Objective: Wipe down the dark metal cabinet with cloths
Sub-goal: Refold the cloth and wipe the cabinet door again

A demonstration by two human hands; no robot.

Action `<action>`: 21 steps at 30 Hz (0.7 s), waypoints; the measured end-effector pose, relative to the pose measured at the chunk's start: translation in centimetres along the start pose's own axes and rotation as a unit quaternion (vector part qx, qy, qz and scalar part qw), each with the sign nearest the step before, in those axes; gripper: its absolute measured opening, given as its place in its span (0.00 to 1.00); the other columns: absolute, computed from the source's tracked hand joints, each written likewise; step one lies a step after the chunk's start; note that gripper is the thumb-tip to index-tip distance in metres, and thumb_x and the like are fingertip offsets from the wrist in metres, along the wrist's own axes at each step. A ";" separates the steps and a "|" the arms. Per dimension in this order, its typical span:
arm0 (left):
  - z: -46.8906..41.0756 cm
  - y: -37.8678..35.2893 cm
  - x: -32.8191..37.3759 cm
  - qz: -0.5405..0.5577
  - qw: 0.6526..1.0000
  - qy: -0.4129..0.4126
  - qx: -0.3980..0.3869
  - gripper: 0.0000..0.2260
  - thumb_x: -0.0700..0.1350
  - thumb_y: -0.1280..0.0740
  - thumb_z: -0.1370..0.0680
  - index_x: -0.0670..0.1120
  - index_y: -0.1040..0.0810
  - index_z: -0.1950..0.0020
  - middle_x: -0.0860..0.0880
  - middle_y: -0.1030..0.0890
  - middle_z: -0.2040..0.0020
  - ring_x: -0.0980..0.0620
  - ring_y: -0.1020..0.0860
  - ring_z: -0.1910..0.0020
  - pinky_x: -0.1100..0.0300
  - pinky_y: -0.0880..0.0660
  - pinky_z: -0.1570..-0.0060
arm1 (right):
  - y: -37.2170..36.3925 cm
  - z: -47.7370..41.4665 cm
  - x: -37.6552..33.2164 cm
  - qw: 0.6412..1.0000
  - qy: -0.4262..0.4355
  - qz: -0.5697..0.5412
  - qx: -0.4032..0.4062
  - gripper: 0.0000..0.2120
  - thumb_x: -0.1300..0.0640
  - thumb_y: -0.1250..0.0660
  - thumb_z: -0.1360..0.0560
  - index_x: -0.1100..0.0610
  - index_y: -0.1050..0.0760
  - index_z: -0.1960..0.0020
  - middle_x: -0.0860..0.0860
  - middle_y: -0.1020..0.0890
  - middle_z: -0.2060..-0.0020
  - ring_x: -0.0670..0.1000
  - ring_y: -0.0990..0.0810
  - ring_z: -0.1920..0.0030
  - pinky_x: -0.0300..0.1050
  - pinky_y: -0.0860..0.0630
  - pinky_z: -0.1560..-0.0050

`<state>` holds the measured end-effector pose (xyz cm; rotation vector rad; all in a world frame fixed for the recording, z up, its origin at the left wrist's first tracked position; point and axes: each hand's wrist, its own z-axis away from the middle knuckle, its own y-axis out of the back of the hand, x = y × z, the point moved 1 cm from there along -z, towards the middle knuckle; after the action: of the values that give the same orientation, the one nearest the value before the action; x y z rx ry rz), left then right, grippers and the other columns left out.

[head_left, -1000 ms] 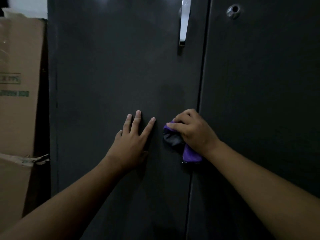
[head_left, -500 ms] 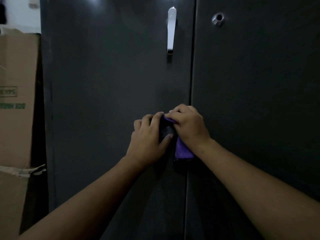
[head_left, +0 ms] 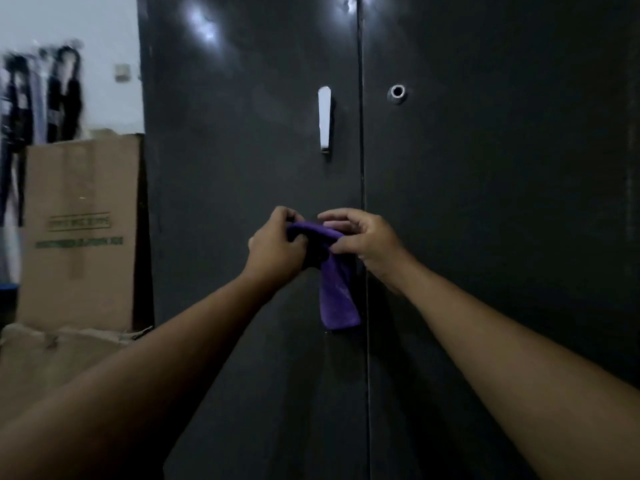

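left hand (head_left: 273, 251) has left the cabinet door (head_left: 225, 168) to grip the cloth (head_left: 337, 296), now hanging down.

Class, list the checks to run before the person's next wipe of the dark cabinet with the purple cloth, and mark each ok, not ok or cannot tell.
1. Left hand grips the purple cloth: ok.
2. Right hand pinches it too: ok.
3. Cloth gathered into a pad: not ok, one end hangs loose.
4. Cloth touching the dark metal cabinet: cannot tell.
5. Long silver handle clear of both hands: ok, it is above them.
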<state>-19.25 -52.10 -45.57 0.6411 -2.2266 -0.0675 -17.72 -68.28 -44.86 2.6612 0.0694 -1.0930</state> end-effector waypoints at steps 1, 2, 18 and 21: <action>0.9 1.0 0.6 0.005 1.000 -0.004 0.016 0.11 0.40 0.35 0.23 0.57 0.28 0.55 0.50 0.19 0.53 0.46 0.17 0.53 0.46 0.18 0.54 | -0.4 0.6 -0.7 0.999 0.000 -0.035 -0.013 0.20 0.74 0.33 0.30 0.62 0.22 0.40 0.59 0.20 0.47 0.49 0.20 0.51 0.34 0.22 0.53; 2.0 2.2 1.2 0.009 0.999 -0.008 0.031 0.11 0.39 0.35 0.23 0.57 0.28 0.55 0.49 0.20 0.53 0.48 0.17 0.54 0.51 0.18 0.59 | -1.1 1.3 -1.1 0.998 0.006 -0.052 -0.025 0.18 0.69 0.31 0.30 0.60 0.22 0.41 0.57 0.20 0.48 0.48 0.19 0.52 0.35 0.22 0.52; 9.4 11.1 -1.5 -0.038 0.996 0.025 0.073 0.07 0.41 0.33 0.22 0.54 0.27 0.52 0.52 0.21 0.53 0.55 0.18 0.59 0.64 0.21 0.68 | -10.1 6.8 -0.9 0.927 0.091 0.357 0.072 0.13 0.47 0.31 0.24 0.46 0.20 0.39 0.47 0.25 0.52 0.53 0.29 0.38 0.53 0.29 0.37; 9.2 11.1 -1.9 -0.038 0.997 0.032 0.067 0.08 0.42 0.33 0.21 0.55 0.27 0.52 0.52 0.20 0.53 0.55 0.17 0.59 0.63 0.21 0.68 | -10.8 6.7 0.5 0.945 0.088 0.309 0.062 0.13 0.46 0.31 0.25 0.46 0.19 0.42 0.48 0.21 0.53 0.55 0.25 0.41 0.53 0.25 0.41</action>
<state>-29.57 -42.98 -50.35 0.7899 -2.1590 0.0644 -23.45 -59.65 -52.19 2.5834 -0.7688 -0.6654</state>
